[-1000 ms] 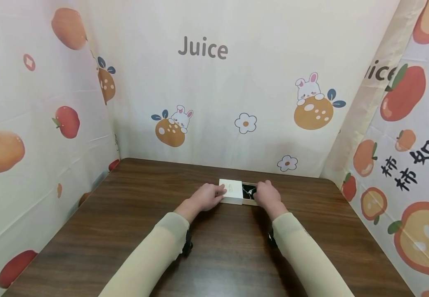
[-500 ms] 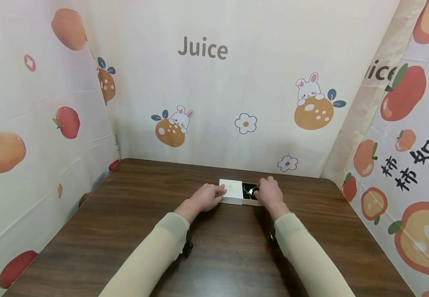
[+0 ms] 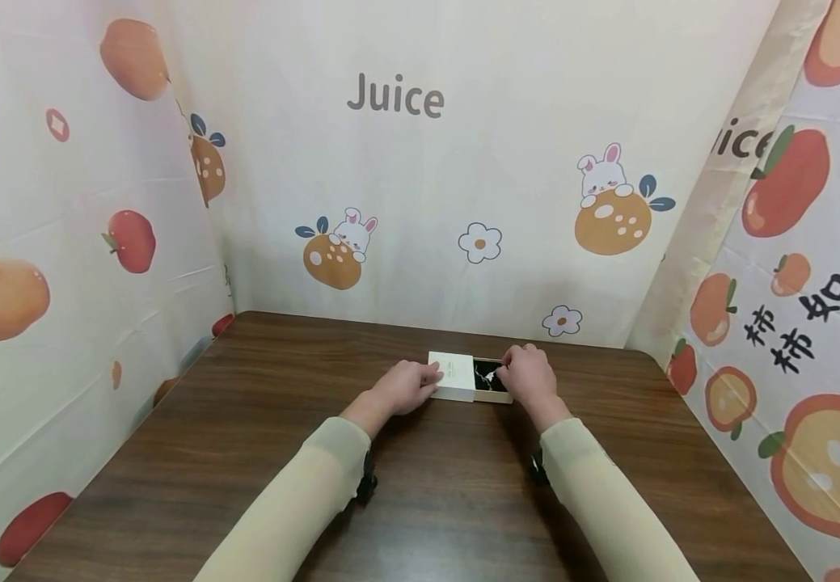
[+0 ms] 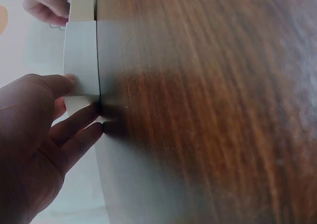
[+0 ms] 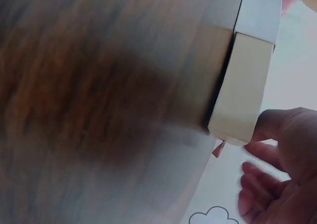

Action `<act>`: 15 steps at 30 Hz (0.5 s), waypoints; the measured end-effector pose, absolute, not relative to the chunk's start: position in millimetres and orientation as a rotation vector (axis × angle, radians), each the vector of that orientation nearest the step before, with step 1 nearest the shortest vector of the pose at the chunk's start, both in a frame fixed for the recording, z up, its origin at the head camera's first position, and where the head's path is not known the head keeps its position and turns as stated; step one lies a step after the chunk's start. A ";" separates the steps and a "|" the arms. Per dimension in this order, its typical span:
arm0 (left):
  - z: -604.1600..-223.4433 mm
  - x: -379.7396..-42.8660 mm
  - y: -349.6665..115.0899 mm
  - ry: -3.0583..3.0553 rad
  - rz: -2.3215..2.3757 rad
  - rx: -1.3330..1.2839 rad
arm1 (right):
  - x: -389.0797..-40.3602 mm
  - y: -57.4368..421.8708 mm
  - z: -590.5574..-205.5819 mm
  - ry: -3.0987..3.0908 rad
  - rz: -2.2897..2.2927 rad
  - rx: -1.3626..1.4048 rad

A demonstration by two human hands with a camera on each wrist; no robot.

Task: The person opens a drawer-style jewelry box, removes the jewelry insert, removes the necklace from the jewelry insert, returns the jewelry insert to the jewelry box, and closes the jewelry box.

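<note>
Near the table's (image 3: 420,501) far edge, the left hand (image 3: 403,385) is gripping a white box sleeve (image 3: 456,373); the right hand (image 3: 529,377) is bending over the drawer (image 3: 491,397) beside a silvery chain (image 3: 491,376), hold unclear.

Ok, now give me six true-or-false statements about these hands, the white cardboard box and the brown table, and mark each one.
1. The left hand touches the flat white cardboard sleeve. True.
2. The shallow cream cardboard tray juts from the sleeve's right end. True.
3. The tray's inside is bright red. False: black lining shows there.
4. A thin, silvery, chain-like thing shows against that lining. True.
5. Both hands are at the sleeve's left end. False: the right hand is at the tray.
6. The sleeve stands on its end. False: it lies flat on a dark brown wood-grain table.
</note>
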State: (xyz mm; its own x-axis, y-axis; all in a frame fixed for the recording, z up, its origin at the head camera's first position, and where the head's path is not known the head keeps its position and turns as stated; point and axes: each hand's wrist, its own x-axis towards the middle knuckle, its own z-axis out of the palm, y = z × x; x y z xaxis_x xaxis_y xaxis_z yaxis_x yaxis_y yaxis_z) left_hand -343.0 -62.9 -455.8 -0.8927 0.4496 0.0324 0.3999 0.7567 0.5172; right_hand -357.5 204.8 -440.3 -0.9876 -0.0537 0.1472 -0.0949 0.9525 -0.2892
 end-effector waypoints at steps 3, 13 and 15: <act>-455.9 -342.4 -63.4 2.850 0.811 0.689 | -356.9 204.5 -442.3 -2.993 0.360 0.117; -455.9 -343.4 -63.5 2.849 0.810 0.686 | -357.6 202.1 -445.9 -3.023 0.196 0.209; -456.0 -343.3 -63.9 2.849 0.812 0.685 | -358.0 201.5 -446.4 -3.032 0.154 0.231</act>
State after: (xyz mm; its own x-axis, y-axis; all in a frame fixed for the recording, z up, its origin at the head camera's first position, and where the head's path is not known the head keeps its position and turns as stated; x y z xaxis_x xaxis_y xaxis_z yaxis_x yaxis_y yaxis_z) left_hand -343.3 -63.9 -456.0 -0.8937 0.4480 0.0253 0.3940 0.7564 0.5221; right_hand -358.0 201.5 -446.4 -0.9839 -0.1455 0.1039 -0.1553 0.9835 -0.0932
